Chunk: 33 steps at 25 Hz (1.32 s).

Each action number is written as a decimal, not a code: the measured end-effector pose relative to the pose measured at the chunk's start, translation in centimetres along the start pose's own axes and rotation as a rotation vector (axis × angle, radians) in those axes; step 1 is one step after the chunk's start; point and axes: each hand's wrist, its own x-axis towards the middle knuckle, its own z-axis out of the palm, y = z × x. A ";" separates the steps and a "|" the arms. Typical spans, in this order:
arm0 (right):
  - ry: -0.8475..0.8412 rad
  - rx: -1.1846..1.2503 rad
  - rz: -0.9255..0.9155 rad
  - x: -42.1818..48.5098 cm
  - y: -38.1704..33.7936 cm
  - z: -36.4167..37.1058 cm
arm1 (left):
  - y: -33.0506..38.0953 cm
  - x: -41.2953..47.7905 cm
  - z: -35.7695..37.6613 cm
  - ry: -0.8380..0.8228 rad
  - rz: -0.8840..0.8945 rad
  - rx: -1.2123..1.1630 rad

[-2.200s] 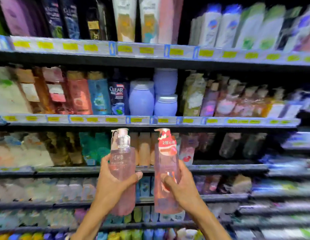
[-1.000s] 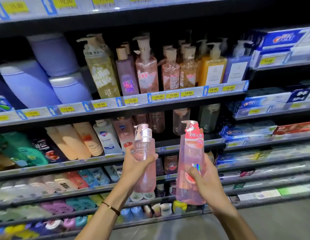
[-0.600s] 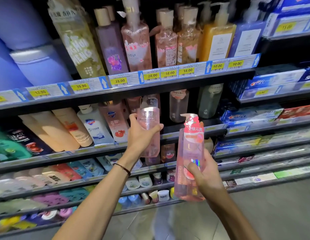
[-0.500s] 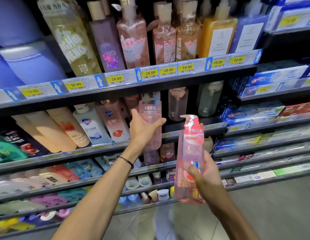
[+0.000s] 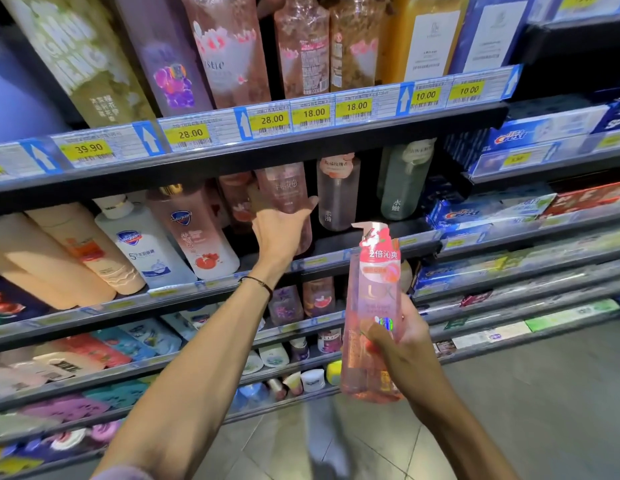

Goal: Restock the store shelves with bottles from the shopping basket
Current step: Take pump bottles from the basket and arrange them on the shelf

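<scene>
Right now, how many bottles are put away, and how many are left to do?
None is plainly finished. In hand: the left hand grips a pale pink bottle that is in among the row on the middle shelf, though its base is hidden. Left: the Lux pump bottle, which the right hand holds in front of the shelves. The basket is out of view, so I cannot count more.
</scene>
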 end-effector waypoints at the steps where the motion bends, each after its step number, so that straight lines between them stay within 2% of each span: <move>1: 0.004 -0.003 -0.001 0.2 0.1 0.0 | -0.3 0.0 0.2 -0.031 -0.010 0.000; 5: -0.004 0.006 -0.003 0.9 0.1 0.4 | -1.9 0.1 0.3 -0.112 -0.005 -0.046; 10: -0.038 0.023 -0.034 1.9 0.3 1.4 | -2.4 0.4 -0.2 -0.060 0.027 -0.005; 13: -0.057 0.012 -0.056 2.2 0.4 1.8 | -2.7 1.4 -0.1 -0.140 -0.003 -0.127; 19: -0.074 0.039 -0.009 1.8 1.0 1.8 | -3.8 0.4 -2.7 -0.326 0.126 -0.059; 24: -0.093 0.058 0.011 1.7 1.5 2.5 | -3.4 -0.6 -2.9 -0.213 0.127 -0.058; 28: -0.094 0.039 -0.012 1.9 2.0 3.2 | -3.2 -0.2 -2.7 -0.262 0.137 0.003; 30: -0.094 0.030 -0.023 2.0 2.2 3.5 | -3.8 -0.2 -3.0 -0.258 0.129 0.087; 33: -0.101 0.033 -0.041 2.3 2.1 3.7 | -5.2 -0.7 -3.6 -0.167 0.158 0.291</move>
